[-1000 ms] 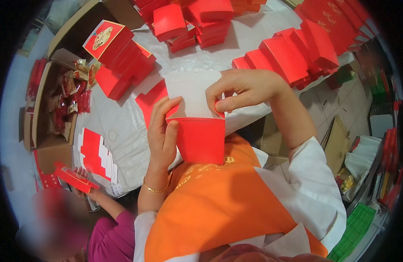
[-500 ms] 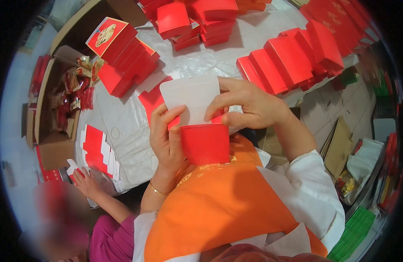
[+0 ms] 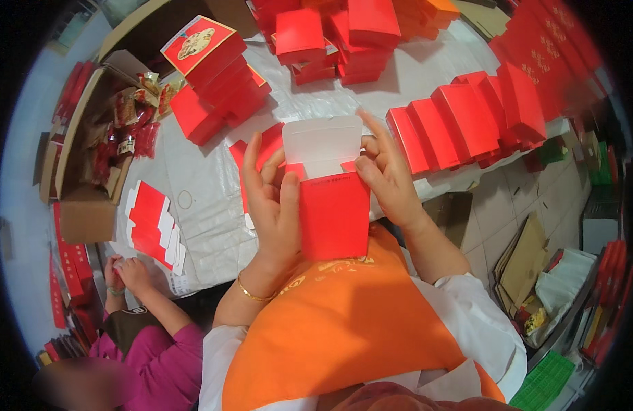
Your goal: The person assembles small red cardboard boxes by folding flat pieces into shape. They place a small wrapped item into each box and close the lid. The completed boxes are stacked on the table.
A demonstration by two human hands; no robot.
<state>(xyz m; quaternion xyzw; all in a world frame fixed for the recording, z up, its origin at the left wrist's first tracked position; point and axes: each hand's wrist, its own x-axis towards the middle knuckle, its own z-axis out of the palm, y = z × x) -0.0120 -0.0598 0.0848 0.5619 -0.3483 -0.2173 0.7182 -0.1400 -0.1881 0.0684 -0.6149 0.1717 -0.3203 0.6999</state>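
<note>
A red carton stands upright in front of my chest, its white-lined lid flap raised. My left hand grips its left edge, thumb along the side and index finger stretched upward. On the right, my right hand holds the top corner with the thumb, and its index finger points up beside the flap. Small red side tabs show at the carton's mouth; the inside is hidden. Behind my left hand, partly covered, lies a flat red carton blank on the table.
Red boxes are stacked at the far left, with more at the back and a row at right. An open cardboard box holds small wrapped packets. Flat blanks lie near a co-worker's clasped hands.
My right hand has moved from the flap's base to the carton's right corner, its fingers now more extended. The flap looks shorter. The co-worker's hand has left the blanks and joined the other.
</note>
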